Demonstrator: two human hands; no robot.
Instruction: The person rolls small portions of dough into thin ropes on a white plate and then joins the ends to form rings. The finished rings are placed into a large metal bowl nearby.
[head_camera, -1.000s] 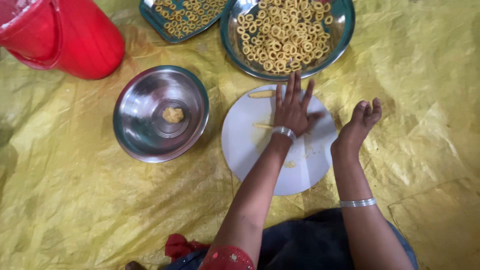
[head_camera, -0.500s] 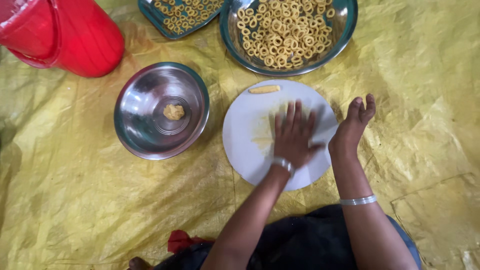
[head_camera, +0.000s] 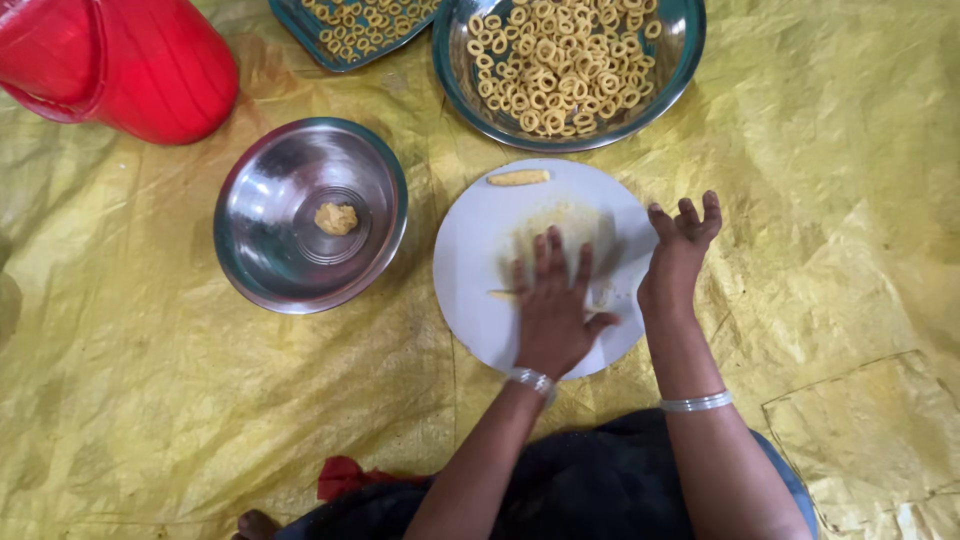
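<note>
A yellow plastic sheet (head_camera: 150, 400) covers the floor. At the far left stands a red bucket (head_camera: 130, 60). At the far edge sit a round steel tray (head_camera: 680, 60) heaped with small dough rings (head_camera: 560, 60) and, left of it, a second tray (head_camera: 300, 30) holding more rings. Nearer, a steel bowl (head_camera: 270, 270) holds one small lump of dough (head_camera: 336, 217). Just right of the bowl lies a white round board (head_camera: 470, 270). The left hand (head_camera: 553, 310) presses flat on the board, fingers spread, over a thin dough strip (head_camera: 500, 294) (only its left end shows). The right hand (head_camera: 680, 255) rests at the board's right edge, fingers loosely apart, holding nothing. A short dough roll (head_camera: 518, 178) lies at the board's far side.
</note>
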